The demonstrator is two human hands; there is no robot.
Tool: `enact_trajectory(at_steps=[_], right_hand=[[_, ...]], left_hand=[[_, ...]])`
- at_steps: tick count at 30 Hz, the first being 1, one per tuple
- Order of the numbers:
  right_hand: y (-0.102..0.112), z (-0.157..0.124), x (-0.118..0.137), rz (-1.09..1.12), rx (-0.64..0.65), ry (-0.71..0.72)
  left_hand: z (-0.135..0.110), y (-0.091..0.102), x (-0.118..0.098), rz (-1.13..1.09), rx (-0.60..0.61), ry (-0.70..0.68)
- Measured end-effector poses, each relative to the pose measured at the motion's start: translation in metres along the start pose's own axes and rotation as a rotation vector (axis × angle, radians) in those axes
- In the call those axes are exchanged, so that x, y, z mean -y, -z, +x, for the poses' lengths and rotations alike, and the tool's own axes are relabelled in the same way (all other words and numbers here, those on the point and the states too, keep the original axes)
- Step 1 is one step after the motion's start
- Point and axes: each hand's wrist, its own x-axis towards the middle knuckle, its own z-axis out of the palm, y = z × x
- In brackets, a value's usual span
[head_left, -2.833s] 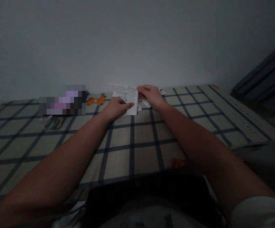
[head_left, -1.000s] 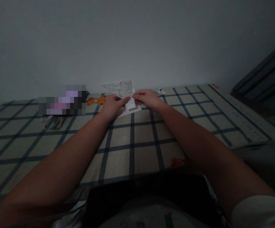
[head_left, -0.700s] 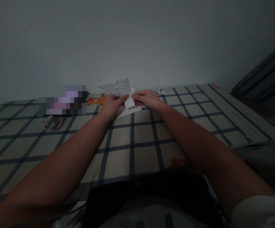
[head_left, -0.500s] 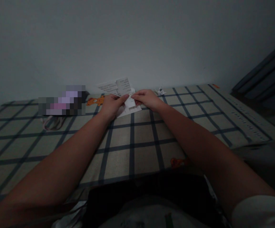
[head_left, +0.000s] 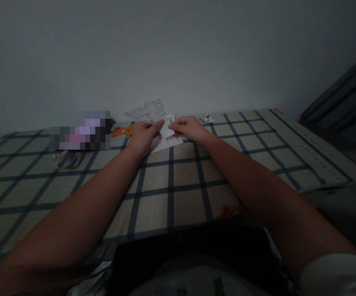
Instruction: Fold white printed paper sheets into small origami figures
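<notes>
Between my hands is a sheet of printed paper point(head_left: 156, 108), partly folded, with its lined text facing up at the back. My left hand point(head_left: 143, 135) grips its left side, thumb on top near a white folded part. From the other side, my right hand point(head_left: 190, 128) pinches the right edge of that part between thumb and fingertips. A lower piece of the paper spreads flat under the hands. Just beyond my right hand sits a small folded paper crane point(head_left: 207, 118). My palms hide part of the sheet and its exact folds.
A checked cloth point(head_left: 184, 172) with bear prints covers the table against a plain wall point(head_left: 178, 49). At left lies a blurred-out purple and dark object point(head_left: 85, 131) with a looped cord point(head_left: 70, 160). Dark folded fabric point(head_left: 347, 94) hangs at far right.
The paper's upper part has tilted slightly to the left. My left thumb has shifted a little left and up, and more of the white folded part shows between the hands.
</notes>
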Motion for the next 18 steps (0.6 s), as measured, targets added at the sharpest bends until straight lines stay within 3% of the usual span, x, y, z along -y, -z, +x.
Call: enact_trajectory(at_steps=[6, 11, 18], right_hand=[[0.0011, -0.0007, 0.0018, -0.071, -0.021, 0.027], [-0.0007, -0.0007, 0.0031, -0.001, -0.01, 0.002], [0.0, -0.003, 0.0024, -0.005, 0.091, -0.023]], left_hand=[[-0.0011, -0.0011, -0.0003, 0.0, 0.032, 0.072], [0.0011, -0.0011, 0.0027, -0.084, 0.03, 0.052], [-0.0007, -0.0009, -0.003, -0.071, 0.023, 0.027]])
